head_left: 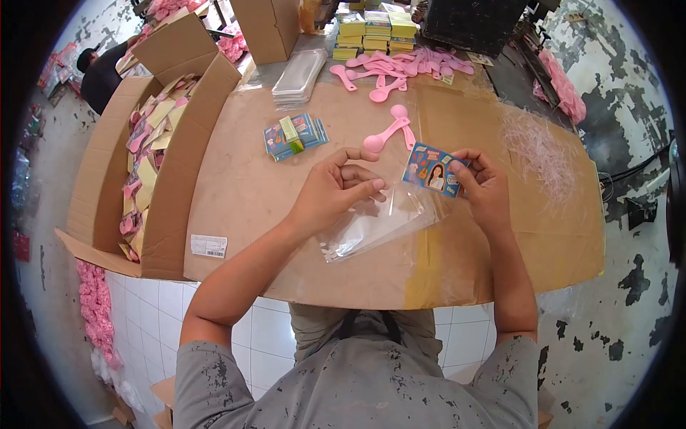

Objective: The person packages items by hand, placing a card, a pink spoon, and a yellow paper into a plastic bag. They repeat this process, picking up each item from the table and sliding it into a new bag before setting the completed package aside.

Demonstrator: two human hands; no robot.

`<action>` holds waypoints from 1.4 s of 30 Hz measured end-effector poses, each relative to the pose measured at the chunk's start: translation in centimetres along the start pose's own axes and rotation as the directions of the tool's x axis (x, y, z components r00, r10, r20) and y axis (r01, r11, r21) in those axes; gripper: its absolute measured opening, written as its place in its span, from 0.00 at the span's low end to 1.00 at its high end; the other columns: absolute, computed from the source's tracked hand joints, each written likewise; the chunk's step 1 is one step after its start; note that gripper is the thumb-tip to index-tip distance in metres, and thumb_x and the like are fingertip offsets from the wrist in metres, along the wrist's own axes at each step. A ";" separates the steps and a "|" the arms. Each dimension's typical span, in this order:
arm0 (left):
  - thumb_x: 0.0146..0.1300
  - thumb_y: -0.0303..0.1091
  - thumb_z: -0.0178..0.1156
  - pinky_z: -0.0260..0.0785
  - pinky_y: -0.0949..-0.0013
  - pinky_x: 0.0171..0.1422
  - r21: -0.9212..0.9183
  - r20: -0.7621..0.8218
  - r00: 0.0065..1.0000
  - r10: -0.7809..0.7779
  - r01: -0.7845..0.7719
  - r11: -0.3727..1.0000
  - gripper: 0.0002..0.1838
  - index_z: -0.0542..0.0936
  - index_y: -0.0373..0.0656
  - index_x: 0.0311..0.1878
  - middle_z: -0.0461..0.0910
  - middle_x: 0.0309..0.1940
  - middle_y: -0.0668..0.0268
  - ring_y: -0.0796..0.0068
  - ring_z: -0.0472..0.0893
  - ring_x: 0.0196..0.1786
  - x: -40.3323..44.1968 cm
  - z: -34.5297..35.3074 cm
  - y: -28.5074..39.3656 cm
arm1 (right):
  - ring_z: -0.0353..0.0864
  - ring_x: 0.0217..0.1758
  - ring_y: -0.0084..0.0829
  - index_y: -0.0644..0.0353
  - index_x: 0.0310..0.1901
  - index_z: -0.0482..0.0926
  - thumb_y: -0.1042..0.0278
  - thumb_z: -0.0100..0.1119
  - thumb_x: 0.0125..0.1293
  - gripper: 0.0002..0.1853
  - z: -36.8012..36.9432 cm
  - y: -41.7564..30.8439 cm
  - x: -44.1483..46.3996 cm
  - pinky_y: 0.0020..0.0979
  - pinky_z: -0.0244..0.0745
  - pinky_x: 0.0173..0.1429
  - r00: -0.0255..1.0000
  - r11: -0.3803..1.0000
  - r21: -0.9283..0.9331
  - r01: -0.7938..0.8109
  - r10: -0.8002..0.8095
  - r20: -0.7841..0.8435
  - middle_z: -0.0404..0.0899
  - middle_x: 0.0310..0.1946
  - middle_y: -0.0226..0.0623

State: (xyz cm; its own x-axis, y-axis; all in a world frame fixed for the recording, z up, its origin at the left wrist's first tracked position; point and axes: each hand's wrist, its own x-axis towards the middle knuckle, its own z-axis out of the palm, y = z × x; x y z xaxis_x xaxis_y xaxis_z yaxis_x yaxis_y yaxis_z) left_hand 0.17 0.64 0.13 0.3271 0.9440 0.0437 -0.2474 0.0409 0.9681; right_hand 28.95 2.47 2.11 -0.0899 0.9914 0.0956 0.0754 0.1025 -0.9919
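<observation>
My right hand pinches the right edge of a blue printed card with a portrait on it. My left hand is just left of the card, its fingers curled and the thumb at the upper edge of a clear plastic bag; whether it grips the bag is unclear. The bag lies across the cardboard-covered table below both hands. Just beyond the card are pink spoons, one crossing another. A small stack of blue cards with a green-and-yellow piece on top sits beyond my left hand.
An open carton of packed pieces stands at the left. Farther back are clear bags, a pile of pink spoons and stacked cards. Clear shreds lie at the right. Another person is at the far left.
</observation>
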 end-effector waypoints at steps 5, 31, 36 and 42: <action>0.73 0.23 0.66 0.83 0.71 0.51 0.042 0.002 0.999 -0.046 0.046 0.998 0.24 0.72 0.36 0.68 0.90 0.44 0.58 0.74 0.89 0.47 -0.3 0.8 -0.1 | 0.81 0.36 0.14 0.64 0.52 0.83 0.71 0.66 0.75 0.09 0.4 0.6 -0.3 0.20 0.76 0.40 0.985 0.984 -0.064 0.166 -0.163 0.050 0.84 0.36 0.25; 0.76 0.25 0.62 0.76 0.78 0.46 0.118 0.060 0.998 -0.015 0.008 0.993 0.22 0.74 0.36 0.71 0.87 0.41 0.66 0.87 0.83 0.43 -0.5 0.9 -0.4 | 0.79 0.62 0.45 0.61 0.54 0.85 0.73 0.60 0.68 0.15 5.2 2.5 9.2 0.46 0.69 0.69 0.676 0.302 -0.632 0.714 -0.533 0.509 0.84 0.53 0.42; 0.77 0.26 0.63 0.79 0.77 0.50 0.056 0.047 0.998 0.032 -0.034 0.998 0.20 0.75 0.35 0.69 0.87 0.45 0.65 0.84 0.85 0.47 -0.6 0.6 0.1 | 0.81 0.57 0.45 0.62 0.50 0.85 0.74 0.62 0.66 0.12 6.1 1.9 10.1 0.45 0.73 0.64 0.627 0.180 -0.638 0.748 -0.508 0.591 0.85 0.46 0.40; 0.77 0.26 0.63 0.80 0.77 0.49 0.043 -0.015 1.000 0.022 -0.022 0.999 0.20 0.76 0.35 0.68 0.87 0.45 0.65 0.84 0.85 0.47 -0.7 0.5 0.3 | 0.77 0.34 0.27 0.68 0.43 0.86 0.74 0.61 0.69 0.08 2.6 -3.9 5.2 0.29 0.71 0.40 0.866 0.734 -0.479 0.482 -0.315 0.389 0.79 0.33 0.38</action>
State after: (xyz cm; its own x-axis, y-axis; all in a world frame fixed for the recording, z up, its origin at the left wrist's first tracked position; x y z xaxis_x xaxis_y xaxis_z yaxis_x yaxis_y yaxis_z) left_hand 0.39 -0.15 0.53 0.3074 0.9496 0.0616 -0.2153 0.0063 0.9765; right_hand 25.66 6.97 6.27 -0.4883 0.7940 0.3621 0.4877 0.5923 -0.6413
